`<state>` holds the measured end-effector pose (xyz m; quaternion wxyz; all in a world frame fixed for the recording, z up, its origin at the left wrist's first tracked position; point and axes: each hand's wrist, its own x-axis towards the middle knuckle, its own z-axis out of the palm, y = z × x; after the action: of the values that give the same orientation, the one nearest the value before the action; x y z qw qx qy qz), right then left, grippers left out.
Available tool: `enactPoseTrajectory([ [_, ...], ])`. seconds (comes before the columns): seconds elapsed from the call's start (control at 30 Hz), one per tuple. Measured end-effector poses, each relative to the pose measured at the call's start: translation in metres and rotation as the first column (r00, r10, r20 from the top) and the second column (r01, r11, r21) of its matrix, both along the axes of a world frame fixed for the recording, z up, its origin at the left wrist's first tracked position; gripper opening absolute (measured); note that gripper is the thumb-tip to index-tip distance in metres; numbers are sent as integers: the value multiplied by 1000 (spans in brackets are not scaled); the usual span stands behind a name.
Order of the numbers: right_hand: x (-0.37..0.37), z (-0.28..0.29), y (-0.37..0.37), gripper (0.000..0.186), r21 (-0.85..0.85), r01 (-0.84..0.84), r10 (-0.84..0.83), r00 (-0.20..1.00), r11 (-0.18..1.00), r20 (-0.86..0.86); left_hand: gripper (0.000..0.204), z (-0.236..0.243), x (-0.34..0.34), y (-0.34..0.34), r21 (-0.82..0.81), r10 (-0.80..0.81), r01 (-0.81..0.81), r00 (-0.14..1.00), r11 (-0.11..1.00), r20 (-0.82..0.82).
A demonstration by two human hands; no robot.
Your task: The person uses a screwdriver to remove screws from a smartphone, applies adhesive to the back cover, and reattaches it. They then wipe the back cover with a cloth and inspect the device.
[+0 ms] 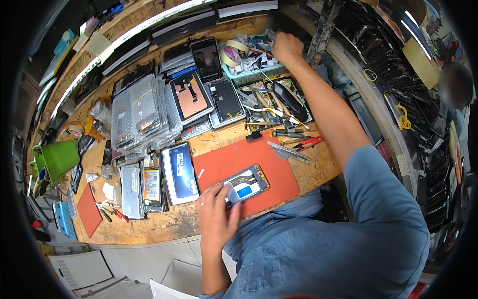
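Note:
My left hand (215,213) grips the near end of an opened phone (245,184) that lies with its inner parts showing on an orange-red work mat (264,159). My right hand (287,47) reaches far over the bench to a teal basket (249,74) full of small parts and tape rolls; its fingers are closed at the basket's far right corner, and what they hold cannot be seen.
A tool tray (276,102) with screwdrivers and tweezers sits behind the mat, red-handled pliers (308,143) beside it. Phones, screens and bagged parts (144,109) cover the wooden bench to the left. A green cup (57,157) stands far left. Racks of parts hang at right.

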<state>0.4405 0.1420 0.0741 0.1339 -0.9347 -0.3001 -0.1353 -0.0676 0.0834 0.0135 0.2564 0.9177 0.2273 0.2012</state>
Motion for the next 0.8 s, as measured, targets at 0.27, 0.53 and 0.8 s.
enactPoseTrajectory([
  [0.27,-140,27,-123,31,480,-585,743,615,654,-264,77,4,41,44,-70,-444,440,871,895,-211],
  [0.53,-208,-47,-138,20,740,-347,816,299,576,-495,43,14,23,22,-159,-106,126,986,979,129],
  [0.8,-211,-46,-129,28,502,-483,697,503,717,-512,16,1,-10,-20,-143,95,-58,959,988,267],
])
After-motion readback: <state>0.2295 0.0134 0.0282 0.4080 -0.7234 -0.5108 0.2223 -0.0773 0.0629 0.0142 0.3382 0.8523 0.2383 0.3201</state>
